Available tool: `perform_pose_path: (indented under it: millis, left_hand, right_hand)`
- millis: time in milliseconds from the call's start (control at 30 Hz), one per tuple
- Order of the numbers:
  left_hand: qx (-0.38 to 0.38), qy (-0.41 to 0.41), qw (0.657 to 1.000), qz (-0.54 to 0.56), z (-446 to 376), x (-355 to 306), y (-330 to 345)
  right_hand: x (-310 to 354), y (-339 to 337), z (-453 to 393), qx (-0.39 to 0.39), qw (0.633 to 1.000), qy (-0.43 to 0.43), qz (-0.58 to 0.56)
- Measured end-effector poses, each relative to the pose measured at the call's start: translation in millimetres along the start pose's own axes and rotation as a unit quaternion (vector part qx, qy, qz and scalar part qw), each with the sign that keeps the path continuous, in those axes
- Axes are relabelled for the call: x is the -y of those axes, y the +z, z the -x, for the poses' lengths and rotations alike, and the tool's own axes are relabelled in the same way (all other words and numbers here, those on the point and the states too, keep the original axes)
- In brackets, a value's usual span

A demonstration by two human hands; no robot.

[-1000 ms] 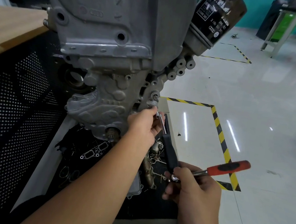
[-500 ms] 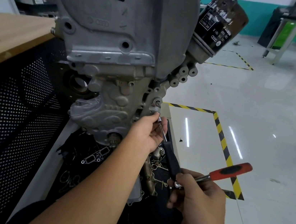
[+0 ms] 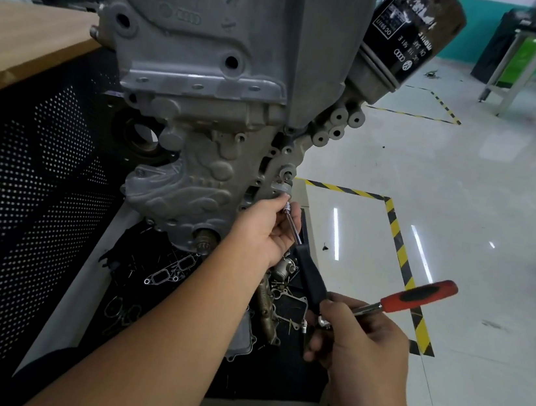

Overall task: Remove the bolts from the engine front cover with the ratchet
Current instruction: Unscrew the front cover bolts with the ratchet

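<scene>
Guiding the socket tip to a bolt [image 3: 286,185] low on the front cover [image 3: 196,166], the left hand [image 3: 266,230] pinches the stiff steel extension [image 3: 292,228] while the right hand [image 3: 358,337] grips the ratchet [image 3: 418,296] near its head, though its rubbery red handle would likely give better leverage.

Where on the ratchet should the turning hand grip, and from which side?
The red handle, from the right: it juts free, away from the engine, giving most leverage. The right hand now grips the ratchet by its head; the left hand steadies the extension.
</scene>
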State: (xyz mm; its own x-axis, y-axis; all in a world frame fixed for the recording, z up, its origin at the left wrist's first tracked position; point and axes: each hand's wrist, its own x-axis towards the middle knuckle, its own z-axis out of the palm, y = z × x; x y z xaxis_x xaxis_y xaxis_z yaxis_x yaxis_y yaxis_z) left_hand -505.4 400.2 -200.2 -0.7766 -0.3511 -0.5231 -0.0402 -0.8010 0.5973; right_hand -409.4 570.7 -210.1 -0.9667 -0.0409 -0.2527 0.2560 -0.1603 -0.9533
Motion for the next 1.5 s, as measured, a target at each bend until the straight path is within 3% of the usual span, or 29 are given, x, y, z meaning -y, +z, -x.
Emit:
perform_pose_path:
  millis: [67,167,467,533,633,733,933,1367,1500]
  left_hand:
    - [-0.005,0.009,1.000,0.003,0,1,1]
    - [-0.016,0.027,0.999,0.013,1,5,4]
    - [-0.019,0.037,0.999,-0.031,-2,8,5]
    - [-0.013,0.045,0.997,-0.054,-2,7,5]
    - [-0.012,0.043,0.998,-0.037,0,6,7]
    - [-0.021,0.054,0.998,-0.033,2,8,7]
    - [-0.085,0.107,0.990,-0.048,0,15,11]
    - [-0.059,0.072,0.995,-0.030,6,21,7]
    - [-0.083,0.079,0.992,-0.051,7,21,6]
  right_hand:
    - [-1,-3,-2,0.008,0.994,-0.055,0.097]
    - [-5,1,-4,0.012,0.956,-0.128,0.264]
    - [-6,29,-18,-0.010,0.943,-0.127,0.308]
    - [3,29,-21,0.009,0.956,-0.105,0.275]
    - [20,24,-25,0.063,0.991,-0.018,0.114]
    - [28,19,-24,0.113,0.992,0.053,0.027]
    - [11,29,-15,0.112,0.993,-0.004,0.040]
    - [7,26,-13,0.106,0.994,0.003,0.018]
    - [8,25,-12,0.106,0.993,-0.013,0.043]
